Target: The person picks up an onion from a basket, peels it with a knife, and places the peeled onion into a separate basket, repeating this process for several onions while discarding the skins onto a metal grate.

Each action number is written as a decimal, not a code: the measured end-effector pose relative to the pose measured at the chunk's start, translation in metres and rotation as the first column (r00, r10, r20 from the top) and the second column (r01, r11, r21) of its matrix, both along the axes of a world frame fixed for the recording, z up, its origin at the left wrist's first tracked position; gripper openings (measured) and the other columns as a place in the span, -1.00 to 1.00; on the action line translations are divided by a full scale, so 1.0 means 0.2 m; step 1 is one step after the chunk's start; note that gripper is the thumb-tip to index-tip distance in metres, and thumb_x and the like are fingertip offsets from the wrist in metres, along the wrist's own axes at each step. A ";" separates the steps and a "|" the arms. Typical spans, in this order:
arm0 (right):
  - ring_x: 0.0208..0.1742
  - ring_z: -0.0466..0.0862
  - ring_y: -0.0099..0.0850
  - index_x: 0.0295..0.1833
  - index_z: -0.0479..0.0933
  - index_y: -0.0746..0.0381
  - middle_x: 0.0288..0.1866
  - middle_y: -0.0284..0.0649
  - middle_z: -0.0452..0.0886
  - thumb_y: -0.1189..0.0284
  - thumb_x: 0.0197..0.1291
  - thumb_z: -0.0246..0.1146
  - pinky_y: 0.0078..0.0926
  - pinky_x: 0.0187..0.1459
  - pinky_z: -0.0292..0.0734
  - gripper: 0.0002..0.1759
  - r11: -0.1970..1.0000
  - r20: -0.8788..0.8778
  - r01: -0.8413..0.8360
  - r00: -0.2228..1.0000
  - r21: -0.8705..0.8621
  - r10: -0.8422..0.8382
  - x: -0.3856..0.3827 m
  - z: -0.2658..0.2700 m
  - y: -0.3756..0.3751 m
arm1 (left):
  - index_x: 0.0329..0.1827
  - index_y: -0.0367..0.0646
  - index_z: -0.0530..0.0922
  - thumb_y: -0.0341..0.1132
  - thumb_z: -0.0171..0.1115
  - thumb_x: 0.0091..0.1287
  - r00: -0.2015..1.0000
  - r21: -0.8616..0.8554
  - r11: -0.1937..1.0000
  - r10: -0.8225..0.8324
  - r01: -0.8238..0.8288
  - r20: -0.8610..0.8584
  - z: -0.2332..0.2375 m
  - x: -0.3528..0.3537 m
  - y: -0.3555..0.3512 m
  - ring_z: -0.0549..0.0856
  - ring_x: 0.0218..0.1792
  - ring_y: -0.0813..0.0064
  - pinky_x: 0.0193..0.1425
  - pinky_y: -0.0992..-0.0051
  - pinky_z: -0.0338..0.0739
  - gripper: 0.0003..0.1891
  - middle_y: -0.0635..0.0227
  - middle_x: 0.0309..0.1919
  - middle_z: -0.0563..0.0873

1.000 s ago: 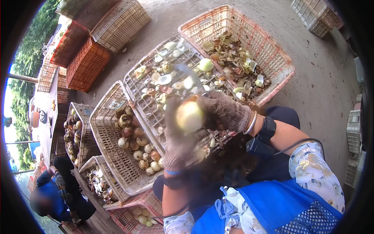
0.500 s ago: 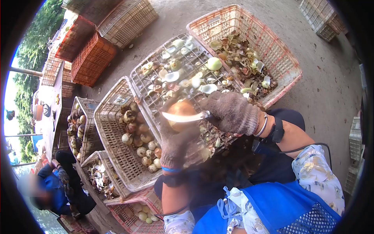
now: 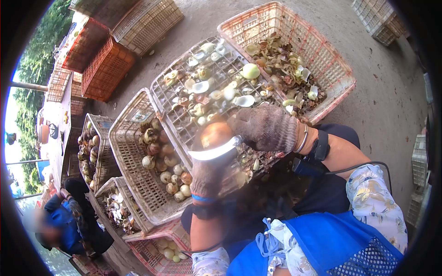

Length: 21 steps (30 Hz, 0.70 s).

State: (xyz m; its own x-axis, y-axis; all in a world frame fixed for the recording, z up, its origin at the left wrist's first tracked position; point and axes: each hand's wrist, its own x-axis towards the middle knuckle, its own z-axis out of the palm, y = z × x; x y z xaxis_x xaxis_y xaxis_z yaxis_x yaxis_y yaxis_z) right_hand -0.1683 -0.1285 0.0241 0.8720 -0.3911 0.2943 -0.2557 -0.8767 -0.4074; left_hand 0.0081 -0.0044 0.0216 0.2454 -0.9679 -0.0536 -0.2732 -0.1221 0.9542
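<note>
Head camera, looking down: the left hand, in a grey-brown knitted glove, is closed around a round brown-skinned bulb and holds it up over the lap. The right hand, gloved the same, is clenched on a pale curved knife. Its blade lies across the near side of the bulb, right against the left fingers. I read this as the peeling cut, with most of the brown skin on. The next move, I'd say, calls for a shallow draw of the edge, the bulb turned against it and the fingers kept clear. Just beyond the grip sits a grey wire grid tray strewn with peelings, plus one pale peeled bulb. Farther out is a pink plastic crate of skins. Left of the grip, a white plastic crate holds unpeeled bulbs.
</note>
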 end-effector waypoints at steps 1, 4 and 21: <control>-0.14 0.69 -0.17 0.06 0.53 0.17 -0.16 -0.16 0.64 0.49 0.02 0.30 -0.22 -0.19 0.67 -0.59 1.000 -0.033 -0.009 0.999 -0.016 0.009 0.00 0.00 0.00 | 0.11 -0.21 0.59 -0.48 0.37 0.20 0.982 -0.035 0.997 -0.062 0.070 0.181 0.02 0.00 -0.01 0.72 -0.03 0.38 0.10 0.36 0.60 -0.62 0.32 -0.08 0.74; -0.15 0.69 -0.17 0.05 0.52 0.16 -0.18 -0.17 0.64 0.47 0.03 0.30 -0.22 -0.20 0.66 -0.60 1.000 0.021 0.016 1.000 -0.020 -0.016 -0.01 0.01 0.00 | 0.05 -0.24 0.63 -0.47 0.33 0.26 0.994 -0.007 0.998 0.063 -0.063 -0.089 -0.01 -0.03 0.01 0.72 -0.04 0.44 0.06 0.41 0.61 -0.71 0.33 -0.07 0.74; -0.25 0.68 0.01 -0.06 0.57 0.24 -0.30 0.07 0.63 0.41 0.16 0.24 -0.11 -0.20 0.59 -0.76 0.865 -0.144 0.497 0.863 0.070 -0.485 -0.13 -0.22 -0.28 | 0.16 -0.25 0.53 -0.46 0.36 0.16 0.924 0.023 0.993 0.112 -0.112 -0.366 -0.02 -0.06 0.03 0.68 -0.14 0.44 -0.05 0.46 0.62 -0.55 0.30 -0.11 0.70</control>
State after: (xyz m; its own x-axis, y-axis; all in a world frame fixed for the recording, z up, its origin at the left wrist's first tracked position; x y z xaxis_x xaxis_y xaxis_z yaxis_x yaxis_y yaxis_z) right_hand -0.1947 -0.1855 -0.0207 0.5845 -0.7996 0.1380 -0.6935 -0.5806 -0.4267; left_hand -0.0032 0.0010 0.0173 0.3150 -0.9351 -0.1621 0.1104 -0.1336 0.9849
